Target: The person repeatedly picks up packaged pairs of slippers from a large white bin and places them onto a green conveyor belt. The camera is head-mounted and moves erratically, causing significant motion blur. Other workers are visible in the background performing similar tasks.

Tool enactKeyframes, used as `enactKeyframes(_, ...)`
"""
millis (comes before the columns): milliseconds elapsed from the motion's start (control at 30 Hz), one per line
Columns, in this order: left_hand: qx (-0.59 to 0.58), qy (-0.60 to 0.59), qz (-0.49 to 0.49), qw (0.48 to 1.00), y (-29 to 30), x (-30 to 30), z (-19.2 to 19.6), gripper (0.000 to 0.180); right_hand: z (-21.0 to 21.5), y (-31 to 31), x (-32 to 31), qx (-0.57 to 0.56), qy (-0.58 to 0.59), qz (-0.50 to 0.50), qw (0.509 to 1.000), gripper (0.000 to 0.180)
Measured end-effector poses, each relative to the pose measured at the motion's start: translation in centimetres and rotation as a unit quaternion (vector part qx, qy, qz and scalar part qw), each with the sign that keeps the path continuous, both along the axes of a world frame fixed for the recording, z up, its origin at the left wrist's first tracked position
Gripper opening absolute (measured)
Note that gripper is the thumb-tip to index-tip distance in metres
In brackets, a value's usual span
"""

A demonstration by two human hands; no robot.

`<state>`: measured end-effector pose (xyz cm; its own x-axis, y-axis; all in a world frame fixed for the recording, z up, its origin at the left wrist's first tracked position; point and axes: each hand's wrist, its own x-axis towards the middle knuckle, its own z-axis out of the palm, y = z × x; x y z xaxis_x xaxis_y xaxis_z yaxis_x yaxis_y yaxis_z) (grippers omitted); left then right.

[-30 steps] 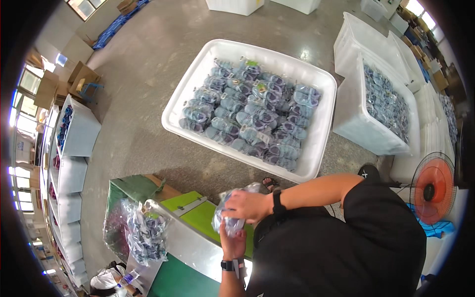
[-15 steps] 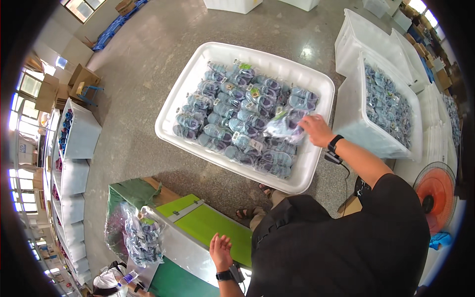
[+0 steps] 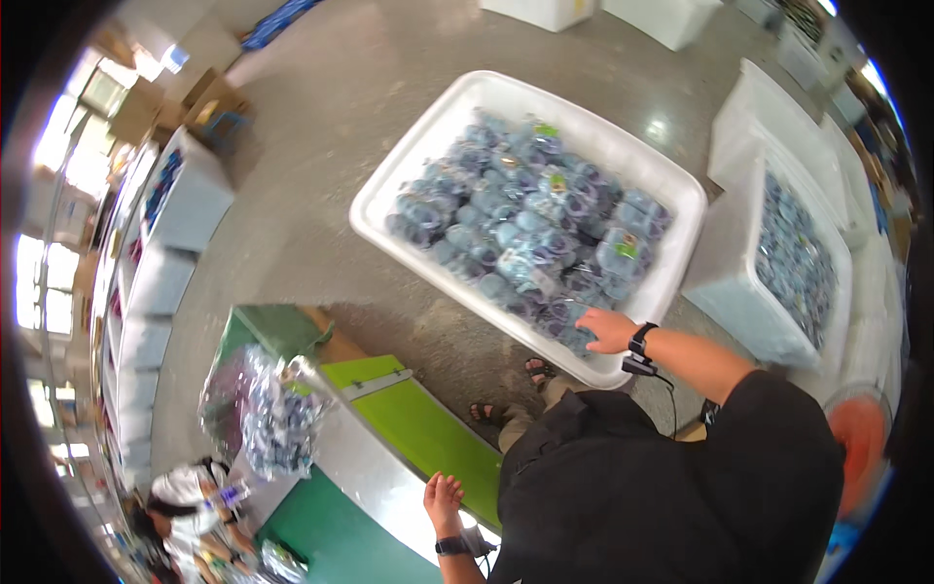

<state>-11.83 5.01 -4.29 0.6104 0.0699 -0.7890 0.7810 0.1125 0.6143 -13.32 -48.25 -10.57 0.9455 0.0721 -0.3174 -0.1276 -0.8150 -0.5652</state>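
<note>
A big white tub (image 3: 428, 263) holds rows of blue-grey and purple shoes (image 3: 525, 219) in clear plastic bags, some with green labels. Over its near right corner reaches my right hand (image 3: 611, 331), fingers extended a little apart at the nearest bagged shoes. One bagged pair with a green label (image 3: 624, 251) lies on top at the right side of the tub. My left hand (image 3: 445, 498) hovers beside the edge of the green-topped table, its fingers loosely bent and apart, nothing in it. Both wrists carry black bands.
A table (image 3: 336, 516) with a green top stands at lower left, a bright green panel (image 3: 418, 419) beside it and a heap of bagged shoes (image 3: 282, 419) on its end. A co-worker (image 3: 195, 516) is at lower left. Another tub (image 3: 778, 282) and an orange fan (image 3: 858, 453) are at right.
My right hand has let go of the green-labelled bagged pair on the right side and moved nearer to me. The whole view has shifted; my left hand stays low, still empty.
</note>
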Motion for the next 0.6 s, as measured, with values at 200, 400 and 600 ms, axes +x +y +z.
enactKeyframes(200,0.036,-0.038,0.032,0.998,4.3,-1.7,-1.3,0.038,-0.7,3.2,4.2,-0.007,0.028,0.065,0.997,0.053)
enactKeyframes(400,0.085,-0.071,0.105,0.988,9.4,-3.5,-3.7,0.040,-4.6,4.6,7.5,-0.053,0.053,0.095,0.993,0.044)
enactKeyframes(600,0.142,-0.102,0.189,0.966,11.8,-6.5,-7.8,0.045,-11.9,7.9,18.1,-0.073,0.116,0.145,0.980,0.047)
